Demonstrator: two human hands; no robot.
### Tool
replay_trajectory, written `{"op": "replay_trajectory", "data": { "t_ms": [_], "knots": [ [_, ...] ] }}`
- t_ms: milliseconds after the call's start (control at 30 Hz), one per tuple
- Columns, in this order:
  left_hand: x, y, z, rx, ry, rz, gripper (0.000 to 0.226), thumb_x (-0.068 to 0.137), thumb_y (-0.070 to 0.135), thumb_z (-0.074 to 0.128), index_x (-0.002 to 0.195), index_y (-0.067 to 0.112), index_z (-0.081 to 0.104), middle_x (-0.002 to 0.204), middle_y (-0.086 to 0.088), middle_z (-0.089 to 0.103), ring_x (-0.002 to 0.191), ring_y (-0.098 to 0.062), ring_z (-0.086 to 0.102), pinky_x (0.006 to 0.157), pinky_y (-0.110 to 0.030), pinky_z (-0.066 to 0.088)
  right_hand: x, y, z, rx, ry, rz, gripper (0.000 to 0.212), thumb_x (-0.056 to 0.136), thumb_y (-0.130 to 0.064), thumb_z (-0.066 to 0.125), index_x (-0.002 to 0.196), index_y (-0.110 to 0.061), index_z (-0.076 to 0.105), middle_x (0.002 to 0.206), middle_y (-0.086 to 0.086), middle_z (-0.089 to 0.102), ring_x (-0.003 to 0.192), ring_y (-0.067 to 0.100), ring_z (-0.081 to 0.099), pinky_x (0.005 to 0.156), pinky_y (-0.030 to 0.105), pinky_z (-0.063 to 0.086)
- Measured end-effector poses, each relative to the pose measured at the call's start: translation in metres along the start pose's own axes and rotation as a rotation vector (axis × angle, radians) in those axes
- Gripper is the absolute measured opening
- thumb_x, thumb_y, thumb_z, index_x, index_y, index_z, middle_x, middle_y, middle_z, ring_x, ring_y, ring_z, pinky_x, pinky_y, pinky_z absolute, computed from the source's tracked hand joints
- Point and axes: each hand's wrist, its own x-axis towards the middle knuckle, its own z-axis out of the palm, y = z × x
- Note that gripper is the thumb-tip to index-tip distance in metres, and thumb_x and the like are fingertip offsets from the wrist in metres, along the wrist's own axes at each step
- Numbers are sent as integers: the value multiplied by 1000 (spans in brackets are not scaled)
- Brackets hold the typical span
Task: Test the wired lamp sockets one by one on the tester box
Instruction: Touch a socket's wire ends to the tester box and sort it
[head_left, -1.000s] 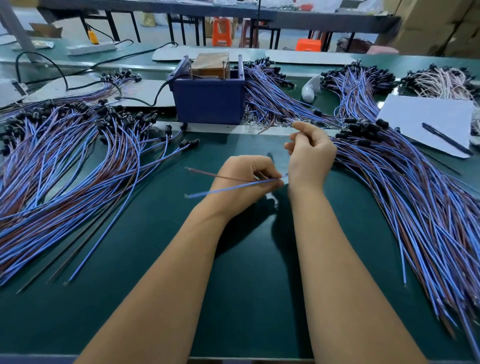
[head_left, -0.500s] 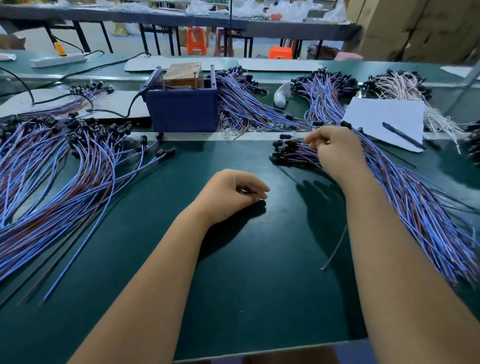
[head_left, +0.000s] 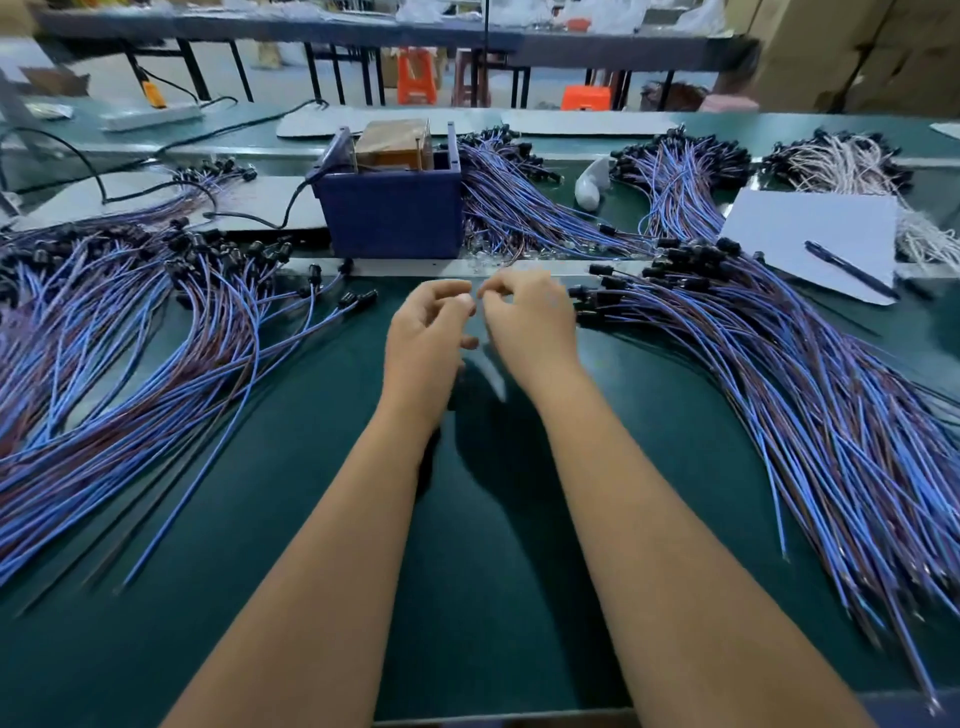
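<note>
There was 1 view, from a camera worn on the person's head. It looked forward and steeply down over the green counter (head_left: 270, 597), close enough that both forearms ran in from the bottom edge and the left hand (head_left: 427, 332) and right hand (head_left: 530, 325) sat near mid-frame. The tester box (head_left: 392, 213) lay just beyond them. Wide-angle bending curved the counter's far edge, with another workbench (head_left: 363, 31) along the top.
</note>
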Motion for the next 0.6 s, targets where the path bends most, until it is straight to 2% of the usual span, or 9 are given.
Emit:
{"op": "replay_trajectory", "data": {
  "t_ms": [67, 100, 133, 200, 267, 400, 500, 600],
  "knots": [
    [6, 1, -8, 33, 167, 6, 19, 92, 10, 50, 93, 19, 67, 91, 4, 70, 79, -10, 63, 68, -25, 53, -10, -20, 20, 362, -129, 65, 21, 90, -7, 52, 93, -17, 70, 93, 3, 68, 86, 8, 63, 71, 14, 47],
    [9, 0, -13, 111, 219, 13, 21, 90, 9, 49, 96, 16, 68, 95, 3, 70, 86, -11, 64, 77, -29, 53, -13, -27, 29, 456, -170, 93, 21, 90, -5, 52, 94, -17, 68, 92, 2, 68, 85, 9, 64, 70, 13, 47],
    [11, -1, -18, 219, 253, 17, 23, 89, 10, 49, 99, 16, 68, 101, 2, 69, 92, -13, 63, 82, -30, 50, -15, -30, 37, 482, -200, 105, 20, 90, -6, 51, 98, -15, 67, 96, 3, 69, 90, 15, 64, 77, 19, 50],
    [13, -4, -28, 449, 292, 23, 25, 91, 14, 48, 106, 21, 67, 114, 2, 62, 94, -12, 56, 80, -26, 40, -18, -30, 47, 427, -226, 101, 20, 92, -10, 53, 106, -12, 67, 105, 5, 70, 99, 22, 62, 87, 32, 49],
    [14, -5, -32, 593, 293, 27, 27, 93, 16, 48, 111, 24, 66, 120, 1, 56, 91, -11, 50, 77, -23, 34, -19, -26, 50, 403, -208, 90, 21, 91, -12, 54, 108, -14, 67, 106, 3, 70, 100, 20, 62, 88, 31, 48],
    [12, -5, -27, 697, 229, 87, 30, 94, 14, 45, 113, 20, 68, 123, -2, 55, 90, -12, 49, 71, -19, 30, -22, -20, 46, 516, -172, 115, 21, 92, -9, 53, 104, -15, 69, 103, 1, 72, 97, 16, 63, 86, 29, 49],
    [12, -4, -31, 890, 235, 126, 40, 93, 14, 45, 127, 24, 64, 139, -5, 49, 115, -27, 45, 88, -30, 36, -23, -19, 45, 510, -160, 101, 23, 92, -6, 52, 107, -12, 68, 107, 2, 70, 99, 15, 61, 86, 22, 45],
    [16, -5, -46, 1169, 210, -30, 57, 92, 20, 44, 147, 34, 42, 158, -11, 29, 120, -34, 33, 95, -37, 34, -24, -18, 45, 445, -176, 42, 25, 92, -5, 50, 109, -11, 67, 110, 2, 67, 97, 11, 55, 77, 13, 36]
  ]
}}
